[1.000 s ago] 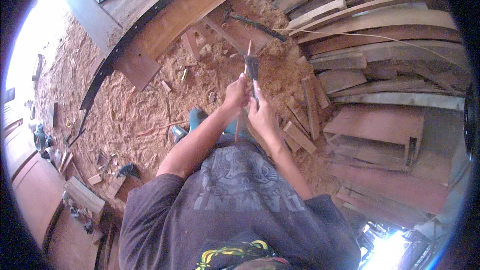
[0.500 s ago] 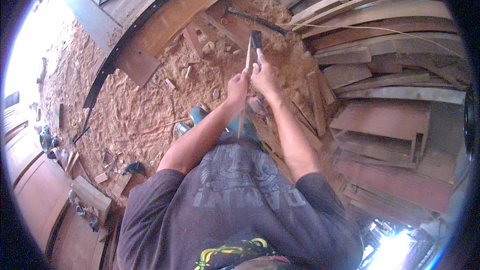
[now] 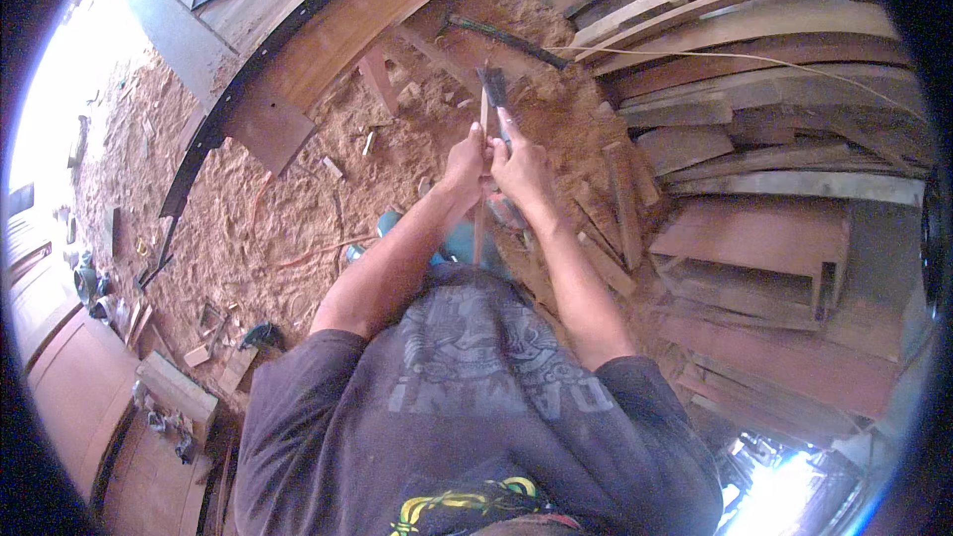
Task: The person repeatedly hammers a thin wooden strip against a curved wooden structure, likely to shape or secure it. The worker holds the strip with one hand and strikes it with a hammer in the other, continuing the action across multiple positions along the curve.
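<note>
My left hand is closed around a thin, light-brown wooden strip, which runs lengthwise away from my body. The strip's near end reaches back toward my shirt. In my right hand is a brush with a dark, broad head, its handle mostly covered by the fingers. My right index finger stretches along the handle. The brush head lies against or just beside the far end of the strip; contact is hard to make out. Both hands are close together, almost touching.
Sawdust and wood scraps cover the ground. A wooden workbench with a dark edge stands at the far left. Stacked boards fill the far right, above a low wooden stool. A dark bar lies beyond my hands.
The brush has shifted left and slightly nearer along the strip. My hands have come closer together, and the strip's far end sits a little lower in view.
</note>
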A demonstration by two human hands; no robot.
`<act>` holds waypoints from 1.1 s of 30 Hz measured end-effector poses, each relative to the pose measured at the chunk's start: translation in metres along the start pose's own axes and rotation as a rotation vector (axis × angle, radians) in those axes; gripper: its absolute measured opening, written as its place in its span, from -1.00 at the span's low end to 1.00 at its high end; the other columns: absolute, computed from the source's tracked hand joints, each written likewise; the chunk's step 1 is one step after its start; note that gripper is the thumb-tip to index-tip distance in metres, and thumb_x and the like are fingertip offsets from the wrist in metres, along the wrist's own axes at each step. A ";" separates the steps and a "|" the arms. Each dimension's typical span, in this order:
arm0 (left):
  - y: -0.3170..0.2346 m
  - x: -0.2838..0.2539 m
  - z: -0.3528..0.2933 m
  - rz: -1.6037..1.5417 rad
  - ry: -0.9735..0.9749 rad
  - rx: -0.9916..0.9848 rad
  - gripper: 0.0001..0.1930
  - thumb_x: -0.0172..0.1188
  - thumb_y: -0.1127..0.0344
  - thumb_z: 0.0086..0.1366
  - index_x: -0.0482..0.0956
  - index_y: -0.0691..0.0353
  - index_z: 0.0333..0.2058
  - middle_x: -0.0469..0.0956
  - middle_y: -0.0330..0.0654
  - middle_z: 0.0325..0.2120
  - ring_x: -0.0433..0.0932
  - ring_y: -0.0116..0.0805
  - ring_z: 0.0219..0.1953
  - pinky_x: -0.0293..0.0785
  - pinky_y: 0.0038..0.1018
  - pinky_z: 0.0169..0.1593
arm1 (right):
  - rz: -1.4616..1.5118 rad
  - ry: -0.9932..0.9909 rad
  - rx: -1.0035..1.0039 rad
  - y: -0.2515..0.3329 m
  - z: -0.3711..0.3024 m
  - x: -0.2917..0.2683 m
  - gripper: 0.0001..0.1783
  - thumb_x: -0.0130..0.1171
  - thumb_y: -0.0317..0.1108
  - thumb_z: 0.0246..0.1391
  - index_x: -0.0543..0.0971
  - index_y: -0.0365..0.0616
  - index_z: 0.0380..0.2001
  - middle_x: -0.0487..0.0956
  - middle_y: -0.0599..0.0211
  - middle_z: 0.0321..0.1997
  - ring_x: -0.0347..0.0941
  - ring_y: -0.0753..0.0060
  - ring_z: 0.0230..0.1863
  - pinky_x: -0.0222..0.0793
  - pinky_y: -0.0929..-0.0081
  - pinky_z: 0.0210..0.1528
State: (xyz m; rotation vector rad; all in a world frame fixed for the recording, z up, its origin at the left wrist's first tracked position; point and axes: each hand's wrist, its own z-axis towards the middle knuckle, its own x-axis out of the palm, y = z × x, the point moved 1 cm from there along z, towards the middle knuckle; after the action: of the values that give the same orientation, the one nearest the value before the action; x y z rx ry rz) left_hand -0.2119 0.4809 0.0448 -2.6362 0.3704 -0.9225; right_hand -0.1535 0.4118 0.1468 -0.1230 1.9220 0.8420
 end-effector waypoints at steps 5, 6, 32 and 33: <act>0.006 -0.025 0.011 -0.052 0.080 -0.064 -0.52 -0.11 -0.19 0.54 0.49 0.08 -0.34 0.34 -0.36 -0.63 0.27 -0.43 -0.70 0.19 -0.40 -0.67 | 0.031 -0.083 -0.178 -0.017 -0.042 0.027 -0.36 0.05 -0.14 0.29 0.31 0.15 0.42 0.64 -0.25 -0.12 0.59 -0.36 -0.12 0.54 -0.11 -0.05; 0.004 -0.015 0.006 -0.086 0.077 -0.064 -0.52 -0.11 -0.18 0.54 0.49 0.09 -0.34 0.31 -0.36 -0.64 0.26 -0.42 -0.70 0.21 -0.40 -0.68 | 0.086 -0.097 -0.139 -0.016 -0.032 0.025 -0.37 0.04 -0.14 0.30 0.31 0.15 0.42 0.64 -0.25 -0.11 0.59 -0.36 -0.11 0.53 -0.10 -0.03; 0.016 -0.005 -0.012 0.433 -0.239 0.278 -0.58 0.12 0.02 0.50 0.62 0.31 -0.32 0.54 -0.22 -0.61 0.48 -0.47 -0.60 0.41 -0.37 -0.52 | 0.085 -0.017 0.069 0.006 0.012 0.003 -0.36 0.08 -0.21 0.30 0.30 0.18 0.44 0.64 -0.25 -0.19 0.62 -0.31 -0.15 0.53 -0.09 -0.12; 0.011 -0.001 -0.018 0.464 -0.261 0.309 -0.60 0.12 0.04 0.51 0.63 0.30 -0.31 0.53 -0.20 -0.63 0.49 -0.45 -0.62 0.40 -0.37 -0.52 | 0.066 -0.019 0.040 0.000 -0.003 0.004 -0.36 0.08 -0.21 0.30 0.30 0.18 0.44 0.64 -0.25 -0.20 0.61 -0.31 -0.16 0.53 -0.09 -0.12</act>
State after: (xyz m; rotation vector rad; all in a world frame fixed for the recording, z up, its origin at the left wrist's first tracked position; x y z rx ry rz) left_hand -0.2260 0.4671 0.0531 -2.2098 0.6738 -0.4393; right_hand -0.1578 0.4112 0.1439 -0.0277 1.9324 0.8446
